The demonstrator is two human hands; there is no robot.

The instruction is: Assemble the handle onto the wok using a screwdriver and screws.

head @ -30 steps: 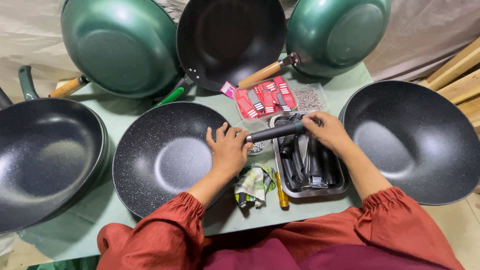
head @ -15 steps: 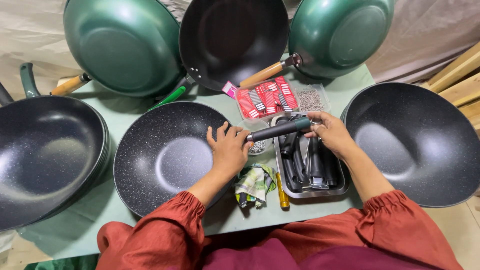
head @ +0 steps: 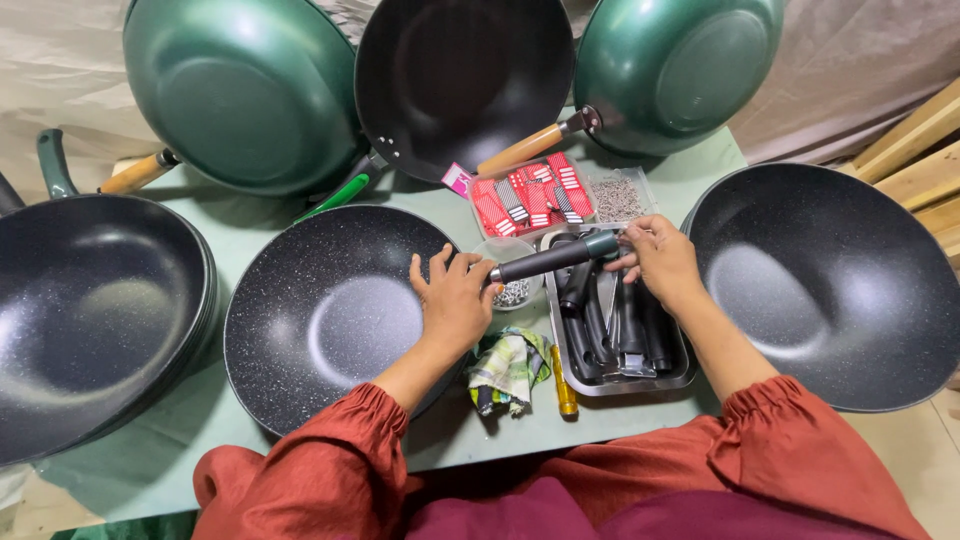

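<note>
A black speckled wok pan (head: pixel 320 315) without a handle lies in front of me on the green table. My left hand (head: pixel 452 300) rests on its right rim, fingers curled over the edge. My right hand (head: pixel 655 255) grips the far end of a dark pan handle (head: pixel 548 260) with a grey-green tip. The handle is held level, its near end meeting the pan's rim by my left hand. Under it stands a small clear cup of screws (head: pixel 513 290).
A metal tray (head: pixel 680 375) of more black handles sits under my right hand. Red packets (head: pixel 530 195), a bag of screws (head: pixel 617 197), a folded cloth (head: pixel 508 368) and a yellow screwdriver (head: pixel 564 385) lie nearby. Big woks stand left (head: pixel 85 310), right (head: pixel 830 280) and behind (head: pixel 240 90).
Hands and handle stay nearly in place. My right hand has tilted the handle's far end slightly and the view has shifted a little.
</note>
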